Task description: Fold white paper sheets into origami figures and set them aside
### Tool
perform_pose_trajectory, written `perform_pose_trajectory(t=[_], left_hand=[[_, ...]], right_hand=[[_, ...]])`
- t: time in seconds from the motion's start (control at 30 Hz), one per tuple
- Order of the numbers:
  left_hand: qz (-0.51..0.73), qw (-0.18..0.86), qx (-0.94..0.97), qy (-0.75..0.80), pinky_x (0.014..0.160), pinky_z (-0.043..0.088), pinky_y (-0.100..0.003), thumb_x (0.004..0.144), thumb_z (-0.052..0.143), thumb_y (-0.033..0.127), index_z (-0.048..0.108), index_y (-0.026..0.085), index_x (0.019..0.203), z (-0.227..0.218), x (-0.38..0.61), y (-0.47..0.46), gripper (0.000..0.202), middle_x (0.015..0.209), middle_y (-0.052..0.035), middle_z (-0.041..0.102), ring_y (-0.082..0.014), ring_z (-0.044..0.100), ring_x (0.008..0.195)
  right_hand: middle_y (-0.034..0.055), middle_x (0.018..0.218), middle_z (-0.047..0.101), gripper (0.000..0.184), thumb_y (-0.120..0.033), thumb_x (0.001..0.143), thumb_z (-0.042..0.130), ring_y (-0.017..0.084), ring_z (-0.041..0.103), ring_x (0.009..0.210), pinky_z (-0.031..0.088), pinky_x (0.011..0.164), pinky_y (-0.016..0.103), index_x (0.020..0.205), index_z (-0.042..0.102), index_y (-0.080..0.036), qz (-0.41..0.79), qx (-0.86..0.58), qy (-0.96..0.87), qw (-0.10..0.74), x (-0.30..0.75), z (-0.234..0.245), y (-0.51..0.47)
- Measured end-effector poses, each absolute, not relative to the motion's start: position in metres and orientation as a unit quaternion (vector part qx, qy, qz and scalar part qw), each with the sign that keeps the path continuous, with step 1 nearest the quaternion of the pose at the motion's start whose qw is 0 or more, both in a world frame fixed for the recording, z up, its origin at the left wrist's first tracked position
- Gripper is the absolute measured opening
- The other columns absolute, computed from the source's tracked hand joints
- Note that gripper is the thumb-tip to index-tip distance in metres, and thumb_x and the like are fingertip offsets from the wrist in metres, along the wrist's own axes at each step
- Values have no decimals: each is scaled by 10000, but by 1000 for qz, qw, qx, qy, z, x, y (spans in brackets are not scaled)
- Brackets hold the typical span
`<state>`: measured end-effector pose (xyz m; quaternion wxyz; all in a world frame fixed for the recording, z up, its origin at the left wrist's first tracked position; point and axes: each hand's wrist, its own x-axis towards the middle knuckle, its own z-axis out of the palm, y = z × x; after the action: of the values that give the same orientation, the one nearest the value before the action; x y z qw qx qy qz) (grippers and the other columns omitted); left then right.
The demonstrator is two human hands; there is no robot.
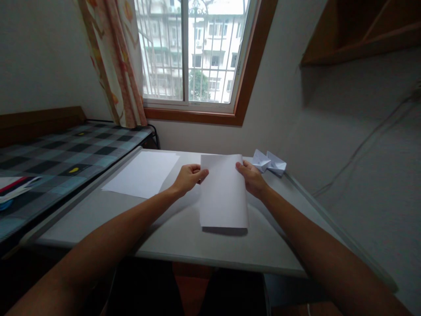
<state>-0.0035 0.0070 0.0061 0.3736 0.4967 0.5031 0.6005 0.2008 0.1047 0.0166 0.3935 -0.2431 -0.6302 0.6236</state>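
A white sheet of paper (223, 193), folded over lengthwise, is held just above the table between both hands. My left hand (190, 177) pinches its left edge near the top, thumb on the front. At the upper right edge my right hand (251, 176) grips the sheet, its thumb also lying on the front and its other fingers behind the paper. The fold bulges softly along the right side. Beyond my right hand, two folded white paper shapes (276, 164) rest at the table's back right.
A flat stack or sheet of white paper (141, 173) lies on the left of the white table (171, 241). To the left stands a bed with a checked cover (66, 153). A wooden shelf (362, 48) juts from the right wall, and a curtained window is behind the table.
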Motion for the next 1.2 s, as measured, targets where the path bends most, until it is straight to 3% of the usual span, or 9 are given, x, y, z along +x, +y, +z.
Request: perform_pose_trajectory(t=[0.1, 0.23, 0.6, 1.07, 1.13, 1.2], left_hand=[[595, 367, 505, 506, 483, 316, -226, 691, 705, 361, 602, 131, 670, 11, -2, 4, 253, 524, 20, 503, -72, 415, 477], [588, 368, 509, 509, 493, 341, -224, 680, 713, 371, 596, 127, 663, 11, -1, 3, 271, 538, 17, 509, -73, 435, 491], [578, 405, 522, 478, 512, 388, -201, 668, 733, 399, 590, 112, 668, 11, -3, 2, 321, 561, 31, 520, -51, 444, 499], [575, 427, 522, 464, 504, 383, -195, 679, 732, 370, 602, 105, 678, 9, -5, 3, 295, 584, 24, 526, -48, 450, 504], [579, 418, 526, 463, 494, 375, -190, 692, 722, 356, 620, 96, 731, 8, -5, 3, 282, 570, 29, 516, -49, 449, 500], [598, 394, 525, 460, 480, 363, -186, 698, 716, 325, 636, 85, 900, 6, -5, 5, 324, 562, 39, 517, -51, 449, 489]], right_hand=[[57, 776, 664, 369, -533, 734, 629, 185, 614, 658, 478, 558, 285, 868, 597, -190, 606, -267, -635, 397, 205, 17, 111], [35, 681, 627, 334, -494, 703, 672, 146, 561, 566, 441, 505, 251, 777, 613, -173, 590, -297, -634, 403, 211, 16, 120], [-3, 609, 588, 320, -457, 709, 703, 95, 527, 505, 409, 455, 206, 689, 609, -151, 622, -276, -607, 411, 218, 21, 122], [-12, 564, 568, 293, -415, 674, 719, 93, 508, 458, 389, 411, 208, 705, 613, -144, 600, -288, -613, 425, 218, 20, 123], [-9, 564, 573, 303, -417, 659, 728, 95, 512, 457, 394, 404, 208, 717, 619, -141, 590, -297, -616, 430, 217, 19, 123], [-5, 568, 581, 320, -425, 645, 735, 101, 521, 462, 408, 404, 212, 727, 621, -138, 580, -306, -616, 436, 215, 18, 122]])
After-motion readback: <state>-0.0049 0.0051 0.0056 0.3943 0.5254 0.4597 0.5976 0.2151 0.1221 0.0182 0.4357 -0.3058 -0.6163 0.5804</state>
